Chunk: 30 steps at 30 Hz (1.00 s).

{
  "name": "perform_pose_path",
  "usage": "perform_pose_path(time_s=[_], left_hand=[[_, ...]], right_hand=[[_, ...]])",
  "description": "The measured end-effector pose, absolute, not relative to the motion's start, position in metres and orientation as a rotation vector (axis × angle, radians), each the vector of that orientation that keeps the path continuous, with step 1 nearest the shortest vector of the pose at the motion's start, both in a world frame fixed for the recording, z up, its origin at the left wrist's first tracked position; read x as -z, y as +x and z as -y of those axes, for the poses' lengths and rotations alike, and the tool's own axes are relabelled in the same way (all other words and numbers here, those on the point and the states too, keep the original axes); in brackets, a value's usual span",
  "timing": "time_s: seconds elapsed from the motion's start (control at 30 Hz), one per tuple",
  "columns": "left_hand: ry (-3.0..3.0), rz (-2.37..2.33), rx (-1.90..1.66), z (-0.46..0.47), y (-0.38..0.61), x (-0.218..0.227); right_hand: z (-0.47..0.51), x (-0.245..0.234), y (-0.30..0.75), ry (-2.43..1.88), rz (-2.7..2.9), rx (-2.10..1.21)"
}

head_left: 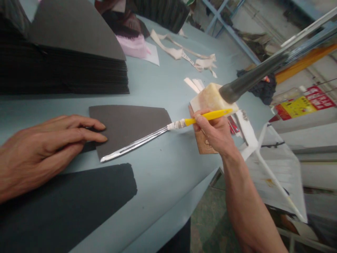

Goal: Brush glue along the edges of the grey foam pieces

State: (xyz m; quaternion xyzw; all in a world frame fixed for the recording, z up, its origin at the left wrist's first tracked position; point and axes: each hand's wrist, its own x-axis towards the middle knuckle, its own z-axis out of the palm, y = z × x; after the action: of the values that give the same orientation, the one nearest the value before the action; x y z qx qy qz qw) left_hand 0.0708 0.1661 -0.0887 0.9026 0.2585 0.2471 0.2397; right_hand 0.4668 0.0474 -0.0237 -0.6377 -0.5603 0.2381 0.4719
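My right hand [214, 131] grips a yellow-handled brush [207, 116] whose white-coated bristles touch the near right corner of a dark grey panel [131, 123]. A wet, whitish strip of what looks like glue [134, 143] runs along the panel's near edge. With fingers stretched out, my left hand [52, 144] rests on the panel's left end. A larger dark sheet [71, 207] lies nearer me, partly under my left hand and forearm. Just behind my right hand stands a yellowish block-like container [210, 98] on a brown base [206, 142].
A tall stack of dark panels [79, 70] stands at the back left. Cream fabric strips [181, 52] and a pink cloth [133, 45] lie farther back. A dark tube [247, 84] slants down to the container. The table's edge [168, 214] runs diagonally at the lower right.
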Motion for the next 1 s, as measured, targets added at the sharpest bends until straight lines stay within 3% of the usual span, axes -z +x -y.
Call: perform_pose_path(time_s=[0.27,0.4,0.67,1.0], left_hand=[[2.446,-0.748,-0.653,-0.166,0.072,0.085],[2.483,-0.702,-0.539,-0.165,0.073,0.076],[2.495,-0.674,-0.655,-0.156,0.076,0.079],[2.489,-0.642,-0.685,-0.153,0.080,0.077]], right_hand=[[-0.043,0.013,0.464,-1.554,1.277,-0.383],[-0.060,0.012,0.432,-1.453,1.221,-0.516],[-0.131,0.024,0.353,-1.215,1.336,-0.854],[-0.165,0.038,0.321,-1.122,1.527,-0.916]])
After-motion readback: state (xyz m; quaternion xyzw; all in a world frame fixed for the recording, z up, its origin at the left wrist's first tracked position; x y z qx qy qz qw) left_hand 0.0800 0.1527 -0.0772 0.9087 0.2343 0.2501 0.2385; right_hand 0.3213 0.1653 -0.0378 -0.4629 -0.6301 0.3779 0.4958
